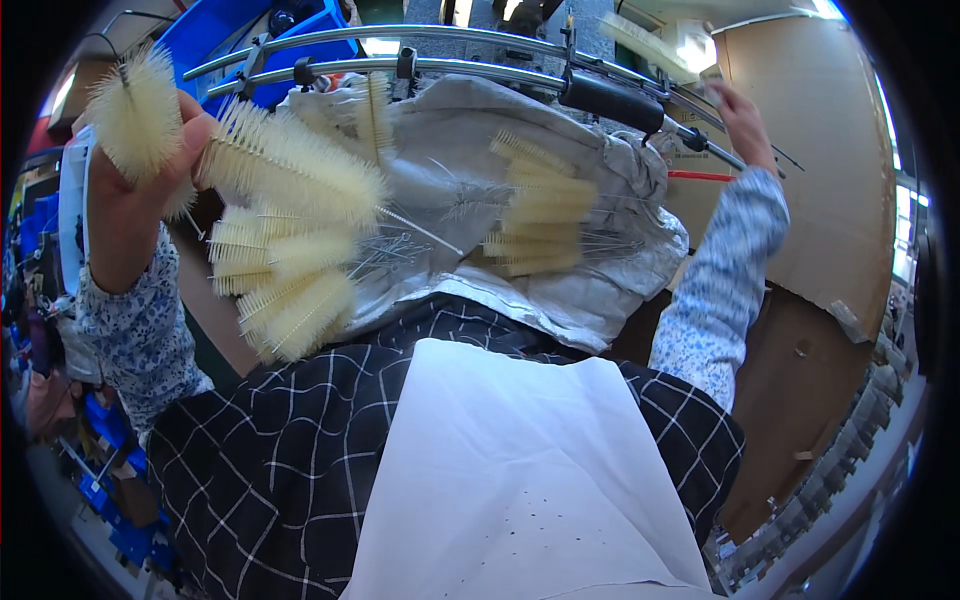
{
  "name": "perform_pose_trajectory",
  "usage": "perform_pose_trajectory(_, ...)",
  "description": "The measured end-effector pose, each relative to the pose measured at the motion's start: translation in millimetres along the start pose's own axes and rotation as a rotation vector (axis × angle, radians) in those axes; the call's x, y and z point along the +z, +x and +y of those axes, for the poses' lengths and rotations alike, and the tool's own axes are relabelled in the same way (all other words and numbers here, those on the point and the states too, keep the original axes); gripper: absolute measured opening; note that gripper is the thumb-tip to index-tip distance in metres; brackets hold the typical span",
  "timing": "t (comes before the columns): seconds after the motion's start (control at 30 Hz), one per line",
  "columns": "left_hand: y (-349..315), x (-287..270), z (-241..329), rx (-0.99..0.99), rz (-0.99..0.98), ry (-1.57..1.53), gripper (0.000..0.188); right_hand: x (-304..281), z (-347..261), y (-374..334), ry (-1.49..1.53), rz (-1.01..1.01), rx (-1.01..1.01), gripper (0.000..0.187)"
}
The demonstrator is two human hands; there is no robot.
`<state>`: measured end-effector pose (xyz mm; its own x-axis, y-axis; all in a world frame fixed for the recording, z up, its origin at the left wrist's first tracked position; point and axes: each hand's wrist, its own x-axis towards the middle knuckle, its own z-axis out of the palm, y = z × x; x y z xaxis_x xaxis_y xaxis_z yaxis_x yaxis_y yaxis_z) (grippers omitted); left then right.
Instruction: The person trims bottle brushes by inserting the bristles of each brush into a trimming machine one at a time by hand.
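Observation:
My left hand [150, 200], at the far left, is closed around a cream bristle brush [135, 115] with a twisted-wire stem. Against its thumb lies the end of a longer brush [290, 165], whose wire points right; whether the hand grips that one too I cannot tell. Raised at the upper right, my right hand [745, 125] pinches the end of another cream brush [650, 45], slightly blurred. Over my lap, a grey-white cloth [430, 130] bears one pile of brushes [290, 300] on the left and a second pile [545, 215] near the middle, their wire stems crossing between.
Two metal rails [460, 70] with black clamps and a black roller [610, 100] run across beyond the cloth. A blue bin [210, 40] stands at the back left. A large cardboard sheet [810, 160] rises on the right. A white apron [520, 470] covers my front.

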<state>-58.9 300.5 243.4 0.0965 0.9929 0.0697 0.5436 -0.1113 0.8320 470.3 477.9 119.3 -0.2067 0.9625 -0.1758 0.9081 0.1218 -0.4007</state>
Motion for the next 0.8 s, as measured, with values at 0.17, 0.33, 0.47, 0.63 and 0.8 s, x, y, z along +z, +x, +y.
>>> perform_pose_trajectory(0.17, 15.5, 17.3, 16.0, 0.023, -0.127, -0.154, 0.01, -15.3, -63.2, -81.8, 0.52, -0.207, -0.142, 0.046)
perform_pose_trajectory(0.33, 15.9, 67.1, 34.2, 0.3, -0.03, 0.059, 0.012, 71.7, -206.7, -86.4, 0.903, -0.514, -0.558, 0.041)
perform_pose_trajectory(0.47, 15.3, 66.3, 40.9, 0.641, -0.172, 0.221, 0.03, 96.2, -248.1, -108.2, 1.387, -0.806, -0.298, 0.043)
perform_pose_trajectory(0.63, -27.1, 23.7, 19.0, 0.142, -0.337, 0.728, 0.029, 85.0, -160.0, -32.7, 0.18, 0.274, -0.459, 0.029)
perform_pose_trajectory(0.8, -70.4, 24.6, -26.7, -0.151, -0.425, 0.726, 0.028, 93.9, -98.3, 30.7, -0.267, 0.57, -0.183, 0.028)
